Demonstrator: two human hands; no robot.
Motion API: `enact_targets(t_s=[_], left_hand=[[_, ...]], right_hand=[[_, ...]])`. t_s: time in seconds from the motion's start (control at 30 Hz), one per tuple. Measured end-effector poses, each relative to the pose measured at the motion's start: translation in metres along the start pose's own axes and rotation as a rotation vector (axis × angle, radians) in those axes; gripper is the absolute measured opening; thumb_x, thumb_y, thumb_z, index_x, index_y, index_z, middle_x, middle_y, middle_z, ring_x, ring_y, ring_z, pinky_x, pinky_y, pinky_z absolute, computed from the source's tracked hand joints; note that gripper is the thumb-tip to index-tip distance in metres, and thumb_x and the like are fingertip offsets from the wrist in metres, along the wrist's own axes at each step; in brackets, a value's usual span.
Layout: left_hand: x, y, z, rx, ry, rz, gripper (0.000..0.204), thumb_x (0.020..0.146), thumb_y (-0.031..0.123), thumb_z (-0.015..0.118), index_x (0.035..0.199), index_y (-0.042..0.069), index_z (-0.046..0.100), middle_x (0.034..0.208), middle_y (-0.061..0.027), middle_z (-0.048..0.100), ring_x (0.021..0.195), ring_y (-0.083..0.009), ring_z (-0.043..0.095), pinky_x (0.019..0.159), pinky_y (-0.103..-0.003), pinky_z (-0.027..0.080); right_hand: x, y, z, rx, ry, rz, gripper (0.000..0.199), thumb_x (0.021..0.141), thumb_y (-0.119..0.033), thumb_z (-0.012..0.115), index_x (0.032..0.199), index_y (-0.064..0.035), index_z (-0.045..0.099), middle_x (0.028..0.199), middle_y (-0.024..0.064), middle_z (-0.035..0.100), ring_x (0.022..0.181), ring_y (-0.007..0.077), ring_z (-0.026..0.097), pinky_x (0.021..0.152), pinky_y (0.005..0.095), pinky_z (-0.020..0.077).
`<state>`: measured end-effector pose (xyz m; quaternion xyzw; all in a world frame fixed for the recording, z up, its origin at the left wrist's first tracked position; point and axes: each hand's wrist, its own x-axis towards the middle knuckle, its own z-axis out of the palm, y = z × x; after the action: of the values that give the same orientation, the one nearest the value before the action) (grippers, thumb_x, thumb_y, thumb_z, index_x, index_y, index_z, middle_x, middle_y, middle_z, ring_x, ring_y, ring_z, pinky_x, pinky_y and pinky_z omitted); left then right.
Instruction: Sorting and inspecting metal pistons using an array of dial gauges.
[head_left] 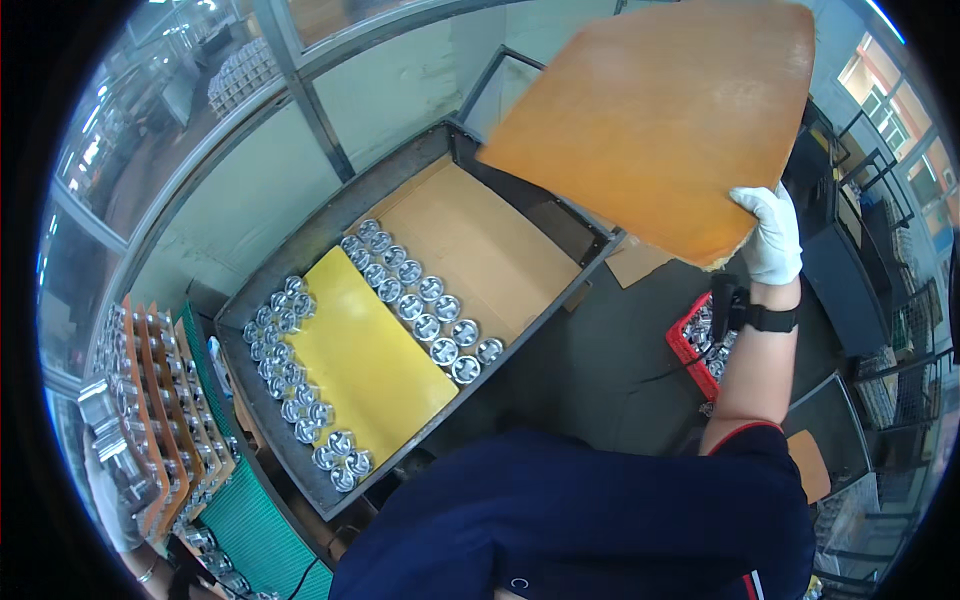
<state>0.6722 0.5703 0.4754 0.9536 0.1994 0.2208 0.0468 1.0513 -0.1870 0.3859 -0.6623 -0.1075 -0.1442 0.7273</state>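
My right hand [770, 235], in a white glove, is raised at the upper right. Its fingers grip the near edge of a large orange-brown sheet [660, 120], held up off the table. At the far left edge, my gloved left hand [108, 492] is closed around shiny metal pistons [112, 430]; their lower part and most of its fingers are hard to make out. Between the hands stands a dark metal-rimmed table [300, 235]. On it lies a yellow sheet [370, 345], flanked on both sides by rows of pistons [427, 326].
Cardboard [480, 230] covers the table's far right part. Left of it stand upright brown dividers [160, 400] with metal pistons between them, beside a green ribbed mat [265, 525]. A red crate [685, 345] of metal parts sits low at right. Glazed partition walls [420, 90] run behind.
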Motion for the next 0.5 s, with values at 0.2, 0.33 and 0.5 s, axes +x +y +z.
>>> enact_targets(t_s=[0.2,0.33,0.5], left_hand=[[0.028,0.107,0.066,-0.526,-0.342,-0.246,0.091,0.089,0.051,0.066,0.151,-0.006,0.03,0.138,-0.0172,0.053,0.13,-0.026,0.048,0.113,-0.035,0.033],[0.05,0.135,0.097,-0.416,-0.296,-0.107,0.088,0.092,0.042,0.068,0.152,-0.008,0.027,0.143,-0.0141,0.048,0.127,-0.0204,0.048,0.109,-0.032,0.036],[0.063,0.168,0.11,-0.649,-0.402,-0.225,0.092,0.09,0.047,0.07,0.151,-0.008,0.029,0.142,-0.0128,0.049,0.127,-0.0193,0.048,0.109,-0.032,0.036]], right_hand=[[0.001,0.062,-0.19,-0.5,0.241,0.148,0.049,0.08,0.007,0.054,0.129,0.0003,0.056,0.118,0.0111,0.067,0.109,0.0202,0.064,0.097,0.0321,0.0506],[-0.036,0.134,-0.275,-0.371,0.23,0.238,0.051,0.083,0.009,0.057,0.133,-0.0006,0.054,0.123,0.0098,0.066,0.113,0.0204,0.062,0.099,0.0312,0.0487],[-0.026,0.19,-0.298,-0.755,0.233,0.275,0.042,0.088,-0.004,0.064,0.129,0.0005,0.056,0.118,0.0128,0.069,0.107,0.0223,0.066,0.094,0.0321,0.0499]])
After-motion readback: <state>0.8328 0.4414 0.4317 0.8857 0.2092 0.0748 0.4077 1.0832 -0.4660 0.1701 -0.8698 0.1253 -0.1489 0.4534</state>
